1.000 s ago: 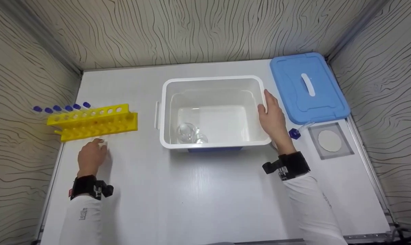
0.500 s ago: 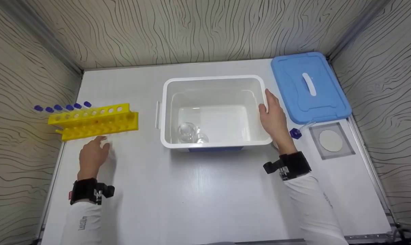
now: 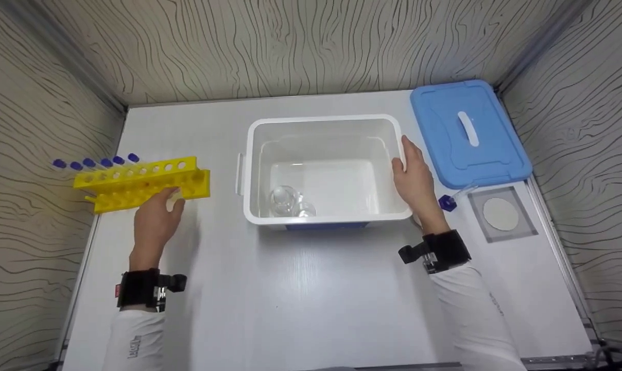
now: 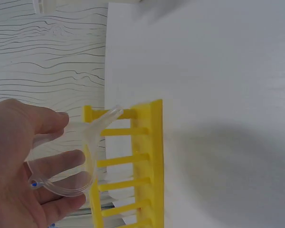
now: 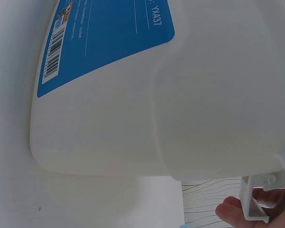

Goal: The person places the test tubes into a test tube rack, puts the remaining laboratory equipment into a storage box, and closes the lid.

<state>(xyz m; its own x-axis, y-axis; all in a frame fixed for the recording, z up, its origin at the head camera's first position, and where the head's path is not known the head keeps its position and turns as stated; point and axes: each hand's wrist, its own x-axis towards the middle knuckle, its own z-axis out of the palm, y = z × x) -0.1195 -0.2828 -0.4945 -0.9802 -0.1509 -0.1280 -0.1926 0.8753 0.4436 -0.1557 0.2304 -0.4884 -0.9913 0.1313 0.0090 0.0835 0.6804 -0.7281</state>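
With the tub (image 3: 321,221) held at its right rim by the right hand (image 3: 415,181), the clear funnel (image 4: 90,135), gripped by the left hand (image 3: 156,221) beside the yellow rack (image 3: 131,182) at left, is best lifted without brushing it.

Left: yellow rack (image 3: 141,176), dark-blue caps (image 3: 88,162), colourless see-through funnel (image 4: 90,137). Middle: white tub (image 3: 324,221), blue label (image 5: 102,45). Far right: light-blue lid (image 3: 445,147). Walls (image 3: 311,51) pale, wavy dark lines.
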